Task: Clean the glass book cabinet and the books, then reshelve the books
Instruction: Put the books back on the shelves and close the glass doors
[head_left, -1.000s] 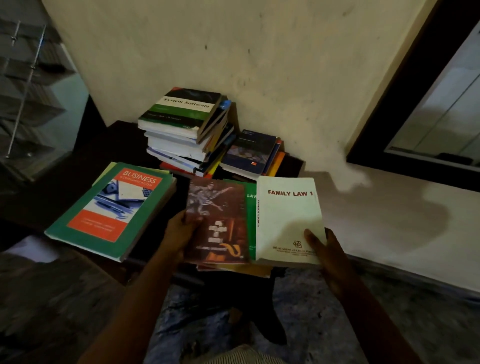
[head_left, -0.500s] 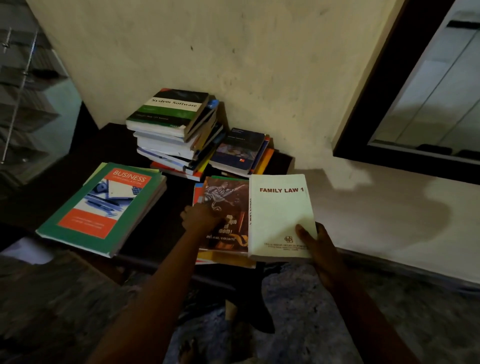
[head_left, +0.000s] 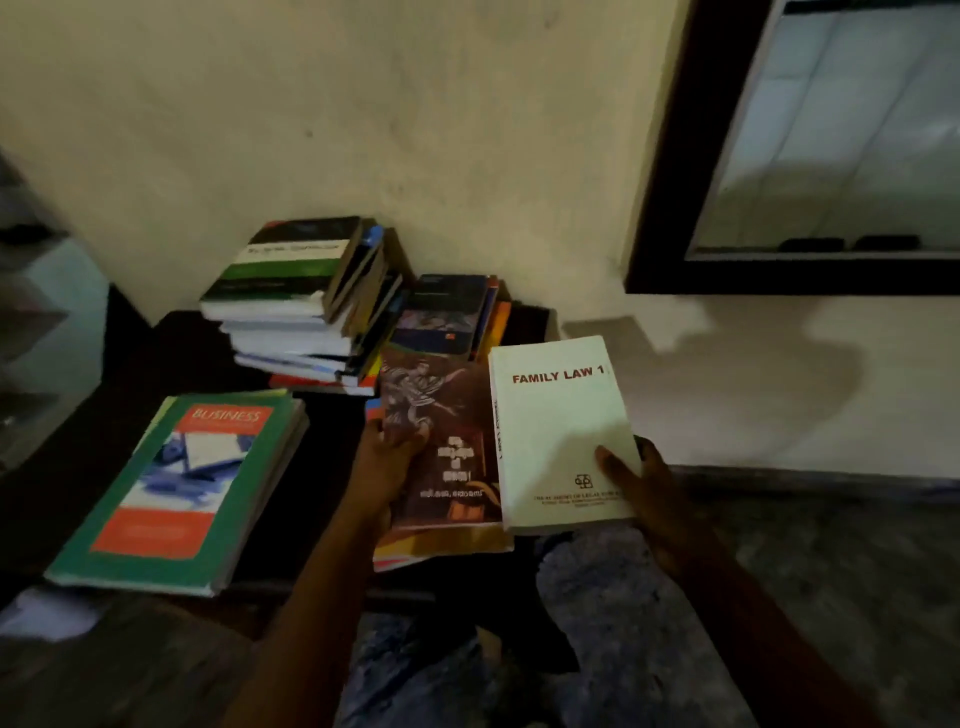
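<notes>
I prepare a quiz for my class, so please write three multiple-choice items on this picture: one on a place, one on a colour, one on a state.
1. Where does the Business book lie?
A) flat on the table
B) on a chair
C) on a windowsill

2. What colour is the Family Law book's cover?
A) black
B) white
C) blue

3. What does the right hand do?
A) hangs idle
B) wipes with a cloth
C) holds the Family Law book

Answers:
1 A, it lies flat on the dark table, left of the left hand, which grips the red book.
2 B, white with a red title.
3 C, its thumb lies on the cover.
</notes>
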